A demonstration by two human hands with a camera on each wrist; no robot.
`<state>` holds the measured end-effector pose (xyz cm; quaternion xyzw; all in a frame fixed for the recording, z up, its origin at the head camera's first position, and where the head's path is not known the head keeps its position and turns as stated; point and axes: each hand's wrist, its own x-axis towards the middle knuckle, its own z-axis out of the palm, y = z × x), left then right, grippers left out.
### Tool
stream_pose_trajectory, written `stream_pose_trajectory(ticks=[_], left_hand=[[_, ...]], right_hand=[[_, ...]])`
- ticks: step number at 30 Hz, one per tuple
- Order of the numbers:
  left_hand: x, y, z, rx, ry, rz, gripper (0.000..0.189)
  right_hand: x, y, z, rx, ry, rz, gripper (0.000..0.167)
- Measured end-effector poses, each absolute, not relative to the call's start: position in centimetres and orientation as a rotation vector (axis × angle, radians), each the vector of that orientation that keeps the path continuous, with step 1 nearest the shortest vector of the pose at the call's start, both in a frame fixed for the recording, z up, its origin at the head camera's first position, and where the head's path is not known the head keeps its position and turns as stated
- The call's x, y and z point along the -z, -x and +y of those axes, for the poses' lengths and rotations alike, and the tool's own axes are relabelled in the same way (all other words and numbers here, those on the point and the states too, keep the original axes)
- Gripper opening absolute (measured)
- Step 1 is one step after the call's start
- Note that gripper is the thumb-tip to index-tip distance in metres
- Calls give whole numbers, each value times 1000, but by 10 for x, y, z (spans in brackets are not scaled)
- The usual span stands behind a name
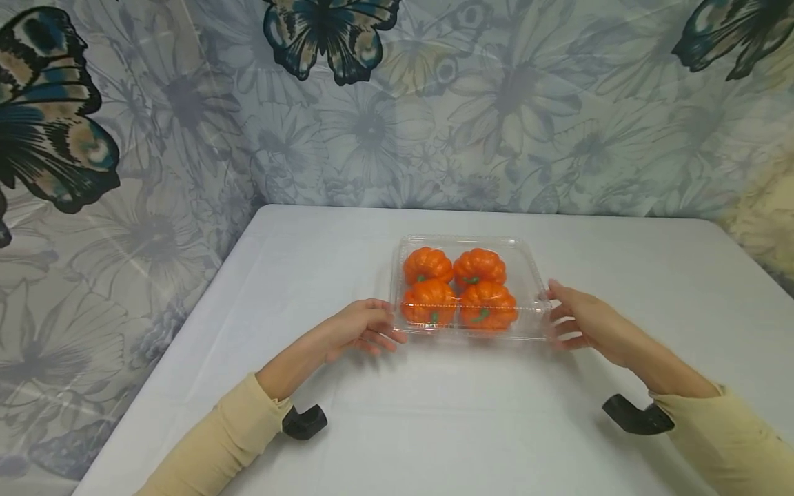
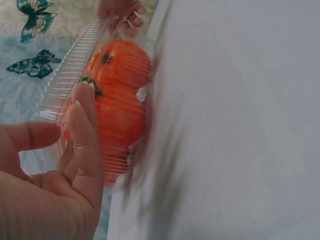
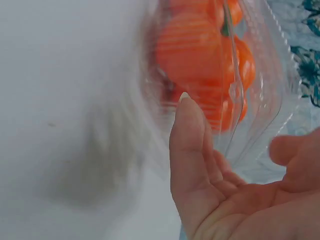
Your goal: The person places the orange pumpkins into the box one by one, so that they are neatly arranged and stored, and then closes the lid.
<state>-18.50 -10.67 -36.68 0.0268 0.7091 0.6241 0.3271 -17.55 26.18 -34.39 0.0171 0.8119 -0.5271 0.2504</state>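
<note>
A clear plastic clamshell box [image 1: 526, 272] with its lid down stands near the middle of the white table. Several small orange pumpkins [image 1: 428, 265] with green stems sit inside it, grouped toward its left. My left hand [image 1: 366, 325] is at the box's left front corner, thumb right at the rim and fingers extended along the side. At the opposite end, my right hand [image 1: 586, 322] has its fingers spread beside the right wall. In the right wrist view, the right thumb [image 3: 286, 150] stands off from the box, and the fingers overlap its lower edge.
The white table [image 1: 397, 427] runs up to a flowered fabric backdrop [image 1: 372, 151] with printed butterflies behind and on the left. Dark bands [image 1: 305, 421] sit under both yellow sleeves [image 1: 229, 430]. Something pale yellow and fluffy [image 1: 766, 213] shows past the right table edge.
</note>
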Motion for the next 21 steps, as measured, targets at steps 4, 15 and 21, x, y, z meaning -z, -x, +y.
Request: stream_pose_trajectory(ticks=[4, 15, 21], left_hand=[[361, 181, -104, -1637, -83, 1839, 40], [363, 178, -100, -1721, -54, 1753, 47], [365, 177, -96, -1753, -31, 1771, 46]], right_hand=[[345, 158, 270, 1459, 21, 2114, 66], [359, 157, 278, 1848, 160, 1635, 54], [359, 157, 275, 1923, 108, 1624, 54]])
